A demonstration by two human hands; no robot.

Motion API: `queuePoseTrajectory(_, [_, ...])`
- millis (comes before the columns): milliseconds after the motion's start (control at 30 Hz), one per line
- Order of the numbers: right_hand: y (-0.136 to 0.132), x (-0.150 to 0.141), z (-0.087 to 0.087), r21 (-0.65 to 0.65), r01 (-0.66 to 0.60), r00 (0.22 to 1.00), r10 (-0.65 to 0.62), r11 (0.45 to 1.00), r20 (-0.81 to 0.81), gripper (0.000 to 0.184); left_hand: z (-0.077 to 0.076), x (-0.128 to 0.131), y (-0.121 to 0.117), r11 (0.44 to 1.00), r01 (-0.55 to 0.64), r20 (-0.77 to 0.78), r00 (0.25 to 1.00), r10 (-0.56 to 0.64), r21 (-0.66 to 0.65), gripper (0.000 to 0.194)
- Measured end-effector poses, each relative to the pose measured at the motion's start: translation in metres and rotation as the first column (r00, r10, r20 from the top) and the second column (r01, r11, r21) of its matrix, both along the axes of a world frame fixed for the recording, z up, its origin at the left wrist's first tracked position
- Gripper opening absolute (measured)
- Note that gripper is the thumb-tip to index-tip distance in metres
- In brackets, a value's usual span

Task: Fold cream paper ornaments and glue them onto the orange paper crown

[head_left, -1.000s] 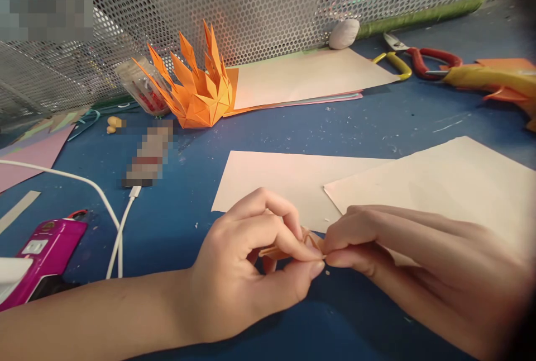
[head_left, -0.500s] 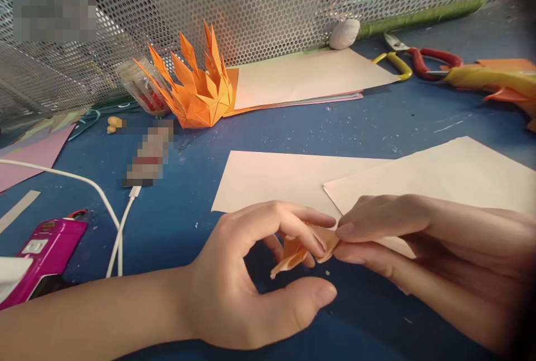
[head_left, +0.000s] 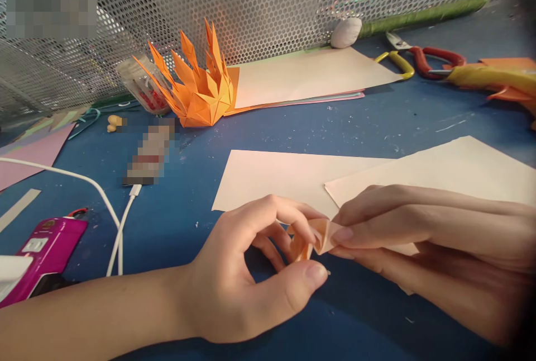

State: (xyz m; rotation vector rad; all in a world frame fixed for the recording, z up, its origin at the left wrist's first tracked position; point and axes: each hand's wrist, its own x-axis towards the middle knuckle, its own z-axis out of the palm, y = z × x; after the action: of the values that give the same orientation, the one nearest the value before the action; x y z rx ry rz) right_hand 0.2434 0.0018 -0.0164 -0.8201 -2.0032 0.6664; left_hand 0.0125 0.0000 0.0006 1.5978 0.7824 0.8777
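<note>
A small folded piece of pale orange paper (head_left: 315,238) is held between both hands just above the blue table (head_left: 176,221). My left hand (head_left: 251,271) curls round it, fingers on top and thumb below. My right hand (head_left: 419,243) pinches its right end between thumb and fingers. Behind the hands lie two cream paper sheets (head_left: 293,179), the right one partly under my right hand.
An orange spiky origami crown (head_left: 196,90) stands at the back by a perforated metal screen (head_left: 251,3). A paper stack (head_left: 305,76), scissors (head_left: 419,59), a green rod (head_left: 419,17), a magenta glue gun (head_left: 42,249) and a white cable (head_left: 113,221) lie around.
The small paper piece was pinched flat, then opened out, and now is curled up more between the fingers. My left thumb has come closer again.
</note>
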Motion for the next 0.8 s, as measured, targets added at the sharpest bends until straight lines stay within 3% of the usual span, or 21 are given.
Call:
queuePoseTrajectory(367, [0.0006,0.0051,-0.0033,0.115,0.029,0.996,-0.038,0.993,0.075,0.018,0.0011,0.0026,0.0005,0.997,0.000,-0.004,1.000,-0.001,-0.083,0.020])
queuePoseTrajectory(567, [-0.0013,0.0042,-0.0034,0.049,0.063,0.997,-0.065,0.997,0.036,0.023,0.0025,0.0016,0.0018,0.995,-0.049,-0.101,0.993,0.058,0.086,0.011])
queuePoseTrajectory(800, [-0.0015,0.0056,-0.0019,0.123,-0.021,0.994,0.008,0.992,0.106,0.022,0.0039,-0.0004,0.0021,0.993,-0.051,-0.119,0.991,0.064,0.107,0.010])
